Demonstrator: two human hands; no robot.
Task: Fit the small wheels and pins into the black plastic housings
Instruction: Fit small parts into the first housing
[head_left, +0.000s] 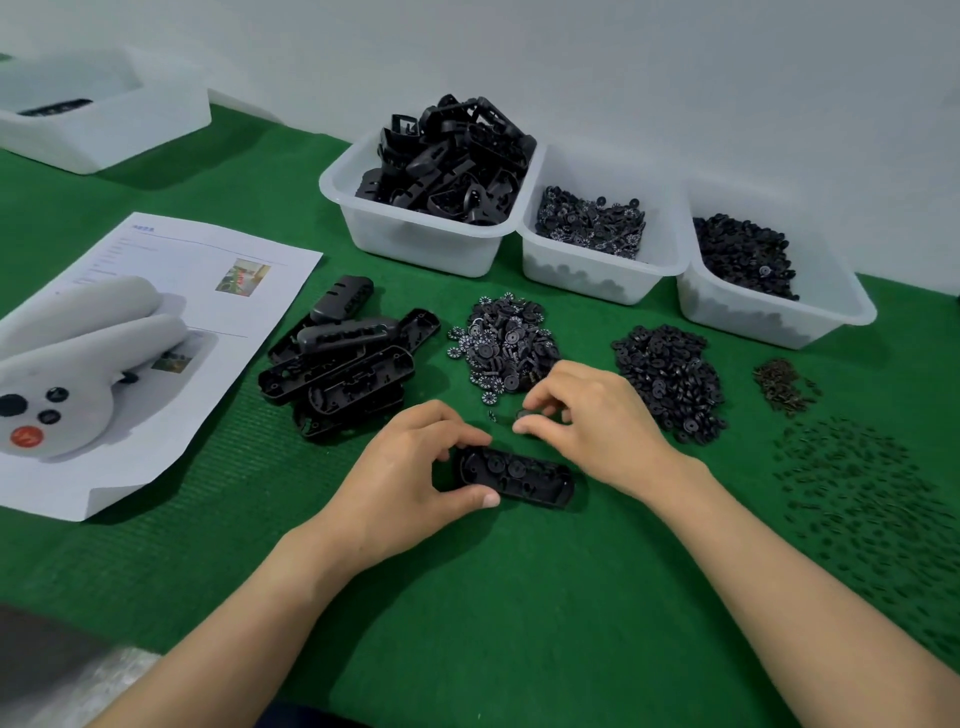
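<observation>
- Near the middle of the green worktop (467, 597) lies one black housing (519, 475), open side up, with small round parts already sitting inside it.
- The left hand (415, 467) grips the left end of this housing. Its thumb presses on the near edge and its curled fingers hook over the far edge.
- The right hand (587, 415) is just past the housing, on its far side. Its thumb and first finger pinch a small wheel (522, 414). This part is tiny and dark, so its shape is hard to make out. The other fingers are bent and loose.
- Just beyond the right hand is a heap of toothed wheels (504, 343) with white marks on them.
- To the right of that heap is a heap of plain black wheels (670, 379).
- Further right are a little clump of brown pins (784, 387) and many tiny dark pins (872, 499) spread about.
- To the left of the hands is a pile of housings (343, 364), lying across each other.
- Along the far side stand three white tubs. The left tub (415, 244) holds black housings, the middle tub (587, 275) holds toothed wheels, and the right tub (753, 317) holds black wheels.
- On the left lies a sheet of paper (208, 260) with a white handset (78, 353) resting on it.
</observation>
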